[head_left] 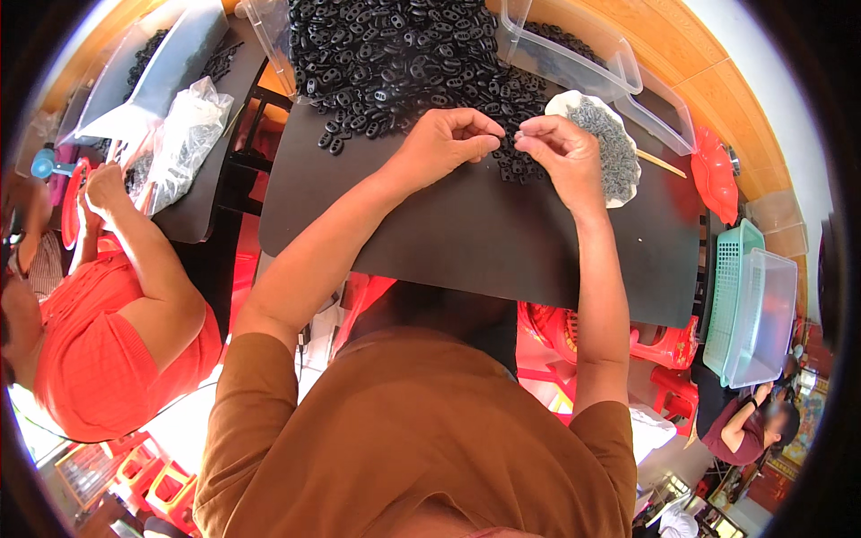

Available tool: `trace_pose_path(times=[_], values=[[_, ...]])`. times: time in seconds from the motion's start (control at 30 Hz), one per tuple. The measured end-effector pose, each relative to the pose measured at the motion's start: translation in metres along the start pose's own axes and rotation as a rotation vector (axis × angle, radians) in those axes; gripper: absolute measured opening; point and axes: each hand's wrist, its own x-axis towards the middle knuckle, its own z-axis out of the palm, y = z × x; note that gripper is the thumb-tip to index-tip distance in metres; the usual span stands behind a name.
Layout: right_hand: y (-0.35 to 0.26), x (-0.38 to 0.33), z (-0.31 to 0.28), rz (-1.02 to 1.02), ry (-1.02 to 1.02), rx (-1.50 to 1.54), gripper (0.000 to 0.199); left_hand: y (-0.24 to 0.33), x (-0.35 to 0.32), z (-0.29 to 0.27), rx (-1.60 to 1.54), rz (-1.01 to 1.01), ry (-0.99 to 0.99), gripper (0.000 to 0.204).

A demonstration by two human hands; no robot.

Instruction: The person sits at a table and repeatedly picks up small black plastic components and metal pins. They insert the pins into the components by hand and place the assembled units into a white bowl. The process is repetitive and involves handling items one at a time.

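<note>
Black oval pieces (395, 63), loosely heaped, just beyond 2 hands (447, 139)

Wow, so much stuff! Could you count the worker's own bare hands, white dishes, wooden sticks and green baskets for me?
Bare hands: 2 (left hand, right hand)
White dish: 1
Wooden stick: 1
Green basket: 1
Total: 5

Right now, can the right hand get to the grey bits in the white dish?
Probably yes: the right hand is close beside the white dish, and nothing seems to block the grey bits, though its fingertips seem to pinch something tiny.
</note>
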Motion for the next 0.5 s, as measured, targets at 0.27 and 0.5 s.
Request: trace_pose_path(times=[0.27,0.5], values=[[-0.009,-0.003,0.018,-0.026,-0.004,-0.185,0.013,-0.003,0.000,0.001,0.010,0.006,0.004,0.016],[-0.010,-0.004,0.027,-0.179,0.074,-0.312,0.014,-0.003,0.000,0.002,0.025,0.010,0.016,0.013]])
